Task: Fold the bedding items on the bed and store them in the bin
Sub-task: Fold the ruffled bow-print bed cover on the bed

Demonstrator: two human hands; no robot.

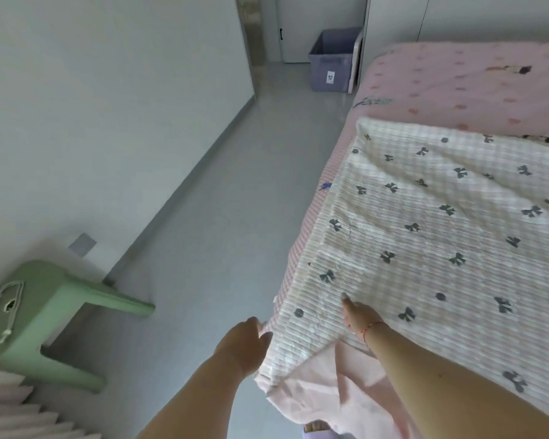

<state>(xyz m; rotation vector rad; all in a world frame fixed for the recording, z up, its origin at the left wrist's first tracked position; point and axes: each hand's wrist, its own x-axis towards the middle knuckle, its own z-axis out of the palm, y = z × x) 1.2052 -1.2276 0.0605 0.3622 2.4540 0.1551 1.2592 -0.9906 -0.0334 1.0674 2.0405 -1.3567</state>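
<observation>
A cream checked quilt (441, 223) with dark bow prints lies spread over the near part of the bed (457, 80), which has a pink sheet. My left hand (246, 343) grips the quilt's near left corner at the bed's edge. My right hand (358, 315) lies flat on the quilt a little to the right, fingers straight and pointing away from me. A pale pink fabric (324, 397) hangs below the quilt's near edge. The lavender bin (332, 60) stands open on the floor by the far end of the bed.
A green stool (45, 315) with a grey strap on top stands at the left by the wall. A grey floor aisle (222, 217) runs between the wall and the bed toward the bin. A white door (317, 14) is behind the bin.
</observation>
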